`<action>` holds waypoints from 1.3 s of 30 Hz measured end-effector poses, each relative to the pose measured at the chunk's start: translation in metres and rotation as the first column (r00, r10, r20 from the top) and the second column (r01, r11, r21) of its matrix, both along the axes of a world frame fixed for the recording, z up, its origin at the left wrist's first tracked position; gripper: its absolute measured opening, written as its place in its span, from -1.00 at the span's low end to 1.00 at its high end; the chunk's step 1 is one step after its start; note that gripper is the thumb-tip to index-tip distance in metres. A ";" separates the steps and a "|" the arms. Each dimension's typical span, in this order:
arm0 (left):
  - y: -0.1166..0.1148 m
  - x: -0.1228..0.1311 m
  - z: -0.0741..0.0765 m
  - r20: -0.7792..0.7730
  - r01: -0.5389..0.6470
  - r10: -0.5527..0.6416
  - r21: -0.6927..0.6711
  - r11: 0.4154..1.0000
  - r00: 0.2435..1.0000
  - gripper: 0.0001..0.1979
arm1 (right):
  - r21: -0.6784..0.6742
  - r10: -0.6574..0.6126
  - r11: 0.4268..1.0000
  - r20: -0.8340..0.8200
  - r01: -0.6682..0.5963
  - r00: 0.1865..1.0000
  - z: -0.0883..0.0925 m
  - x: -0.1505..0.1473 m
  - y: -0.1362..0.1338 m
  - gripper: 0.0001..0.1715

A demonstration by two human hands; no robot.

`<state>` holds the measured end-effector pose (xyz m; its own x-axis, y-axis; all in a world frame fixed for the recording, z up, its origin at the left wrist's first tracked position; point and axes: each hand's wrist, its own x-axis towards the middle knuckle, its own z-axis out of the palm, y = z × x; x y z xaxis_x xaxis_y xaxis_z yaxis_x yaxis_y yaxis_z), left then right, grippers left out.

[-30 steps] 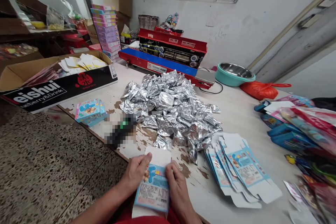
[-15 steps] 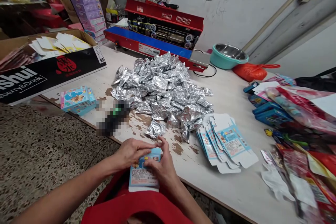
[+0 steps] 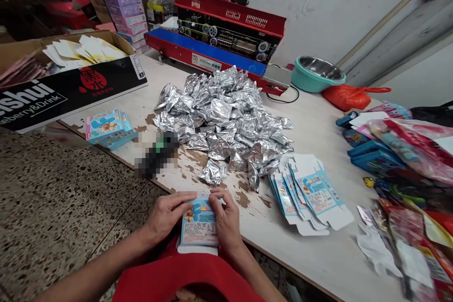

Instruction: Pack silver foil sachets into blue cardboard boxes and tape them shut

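Note:
Close to my body, at the table's near edge, both hands grip a light blue printed carton (image 3: 200, 226). My left hand (image 3: 170, 214) holds its upper left side, fingers along the top edge. My right hand (image 3: 225, 217) has its right side, with the thumb on the printed face and the fingers curled near the top corner. A white flap shows at the carton's lower end. Just beyond my hands lies a single silver foil packet (image 3: 213, 171), in front of a large heap of foil packets (image 3: 221, 109). To the right, flat unfolded cartons (image 3: 313, 193) overlap in a stack.
Blue cartons (image 3: 108, 127) are piled at the left edge beside a blurred dark object (image 3: 157, 153). Behind stand a black cardboard box (image 3: 74, 89) of cards, a red sealing machine (image 3: 226, 33) and a teal basin (image 3: 313, 78). Assorted bags and packages (image 3: 406, 137) crowd the right side.
My left hand has slid toward the carton's upper left edge, uncovering more of its printed face. My right fingers have drawn in near the top corner. The camera view has shifted slightly.

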<state>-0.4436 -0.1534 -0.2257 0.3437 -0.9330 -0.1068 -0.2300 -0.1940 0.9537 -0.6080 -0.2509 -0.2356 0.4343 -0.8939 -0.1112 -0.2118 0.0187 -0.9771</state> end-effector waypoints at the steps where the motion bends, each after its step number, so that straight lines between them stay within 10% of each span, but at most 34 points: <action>1: 0.006 -0.003 -0.005 -0.019 -0.036 0.036 -0.019 0.999 0.999 -0.73 | 0.046 0.005 0.999 0.015 -0.006 1.000 0.001 0.004 0.001 -0.73; 6: 0.014 0.008 -0.006 -0.039 -0.109 0.108 -0.024 0.994 0.993 -0.74 | 0.374 0.167 0.910 0.066 -0.180 0.984 0.011 0.039 -0.005 -0.31; 15: 0.026 0.036 -0.002 0.011 -0.239 0.240 -0.072 0.968 0.971 -0.73 | 0.329 0.286 0.891 0.125 -0.311 0.950 0.020 0.088 -0.016 -0.35; 20: 0.024 0.096 0.011 0.274 -0.482 0.467 -0.016 0.876 0.841 -0.54 | 0.116 0.343 0.933 -0.004 -0.341 0.939 0.022 0.111 -0.023 -0.34; 25: 0.013 0.144 0.009 0.163 -0.293 0.269 0.149 0.944 0.949 -0.60 | 0.029 0.638 0.767 -0.134 -0.641 0.758 0.009 0.143 -0.022 -0.11; 39: 0.030 0.118 -0.006 -0.040 -0.511 0.532 0.229 0.829 0.846 -0.75 | -0.052 0.610 0.747 -0.342 -0.662 0.715 0.010 0.143 -0.014 0.04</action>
